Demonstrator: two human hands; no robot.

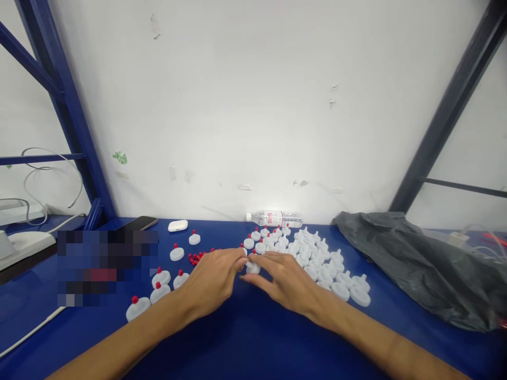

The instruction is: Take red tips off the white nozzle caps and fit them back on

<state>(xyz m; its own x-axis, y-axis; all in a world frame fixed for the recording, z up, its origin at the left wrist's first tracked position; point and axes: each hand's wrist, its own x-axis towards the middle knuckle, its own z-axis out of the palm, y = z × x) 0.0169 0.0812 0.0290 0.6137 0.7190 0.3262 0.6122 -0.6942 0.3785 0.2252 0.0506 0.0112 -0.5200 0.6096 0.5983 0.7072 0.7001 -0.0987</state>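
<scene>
In the middle of the blue table, my right hand [277, 274] grips a white nozzle lid [253, 267] between thumb and fingers. My left hand [217, 272] is closed in a pinch right against that lid's upper left side. Whatever lies between the left fingertips is hidden. Behind my left hand is a small heap of red tip caps [195, 258]. White nozzle lids with bare spouts [317, 256] crowd together beyond my right hand. Several red-tipped lids [177, 253] stand to the left, and more red-tipped ones [255, 235] stand behind my hands.
A clear plastic bottle [275, 218] lies along the wall. At the back left are a white earphone case [178, 226] and a phone [138, 224]. A dark grey plastic bag [415, 269] covers the right side. Blue rack posts [71, 105] rise at the left.
</scene>
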